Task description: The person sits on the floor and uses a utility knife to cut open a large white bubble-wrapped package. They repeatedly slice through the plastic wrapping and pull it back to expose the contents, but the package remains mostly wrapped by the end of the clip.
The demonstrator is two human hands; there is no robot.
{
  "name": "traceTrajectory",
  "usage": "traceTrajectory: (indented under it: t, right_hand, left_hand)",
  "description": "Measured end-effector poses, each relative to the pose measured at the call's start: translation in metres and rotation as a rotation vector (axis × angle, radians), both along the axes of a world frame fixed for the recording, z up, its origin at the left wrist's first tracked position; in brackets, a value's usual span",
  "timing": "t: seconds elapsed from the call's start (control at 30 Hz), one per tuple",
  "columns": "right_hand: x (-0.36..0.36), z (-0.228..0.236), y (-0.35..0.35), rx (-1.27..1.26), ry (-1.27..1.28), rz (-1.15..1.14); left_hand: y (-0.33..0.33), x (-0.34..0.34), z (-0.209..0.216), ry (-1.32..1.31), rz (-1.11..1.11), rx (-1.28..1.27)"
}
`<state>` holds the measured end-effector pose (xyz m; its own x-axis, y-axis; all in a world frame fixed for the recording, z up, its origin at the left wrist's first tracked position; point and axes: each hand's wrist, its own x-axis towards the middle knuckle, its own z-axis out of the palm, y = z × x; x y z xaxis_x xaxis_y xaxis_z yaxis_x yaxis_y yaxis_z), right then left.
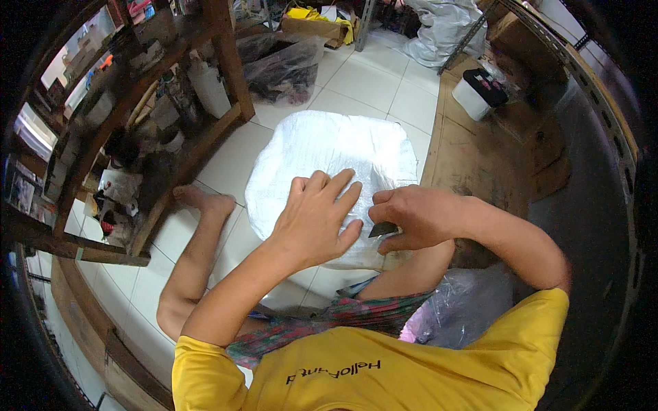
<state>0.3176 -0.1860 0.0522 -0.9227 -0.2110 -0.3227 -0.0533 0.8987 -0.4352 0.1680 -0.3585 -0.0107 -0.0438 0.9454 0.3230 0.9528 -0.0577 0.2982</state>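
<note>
A bulky white bundle (329, 144), wrapped in woven plastic sheet, stands on the floor between my legs. My left hand (315, 216) lies on the near part of its top, fingers stretched and slightly apart. Just to the right, my right hand (418, 216) is closed over the bundle's near right side. A small dark pointed blade (382, 230) sticks out from between its thumb and fingers; any handle is hidden in the palm. The wrap is creased and shiny near my fingertips.
A wooden shelf (185, 144) crowded with bottles and tools stands left. Beyond the bundle lie a clear plastic bag (284, 72) and a cardboard box (312, 31). At right, a white tub with black lid (473, 96) rests on cardboard sheeting (473, 154). Another plastic bag (466, 301) lies by my right thigh.
</note>
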Motion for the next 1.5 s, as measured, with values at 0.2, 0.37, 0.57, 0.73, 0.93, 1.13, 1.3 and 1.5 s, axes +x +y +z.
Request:
traceTrajectory:
  t: [0.2, 0.37, 0.57, 0.73, 0.93, 1.13, 1.3, 1.5]
  right_hand:
    - [0.017, 0.019, 0.002, 0.001, -0.001, -0.014]
    - [0.027, -0.003, 0.011, -0.137, 0.188, -0.1]
    - [0.028, -0.018, 0.009, -0.237, 0.392, -0.154]
    - [0.06, -0.004, -0.016, -0.23, 0.485, -0.649]
    - [0.101, 0.0, -0.059, -0.168, 0.351, -0.626]
    - [0.094, 0.003, -0.075, 0.074, 0.548, -0.511]
    - [0.084, -0.006, -0.091, 0.29, 0.491, -0.509]
    - [0.065, -0.011, -0.098, 0.522, 0.426, -0.505]
  left_hand:
    - [-0.004, -0.005, -0.005, -0.024, -0.018, 0.025]
    - [-0.001, -0.01, -0.008, -0.009, -0.143, 0.144]
    - [0.015, 0.014, 0.019, -0.733, -0.174, -0.233]
    - [0.04, 0.014, 0.028, -0.857, -0.176, -0.429]
    - [0.063, 0.012, 0.025, -0.944, -0.162, -0.49]
    - [0.076, 0.002, 0.014, -0.917, -0.313, -0.351]
    - [0.081, -0.001, -0.005, -1.088, -0.339, -0.323]
    - [0.077, 0.0, -0.014, -1.237, -0.423, -0.245]
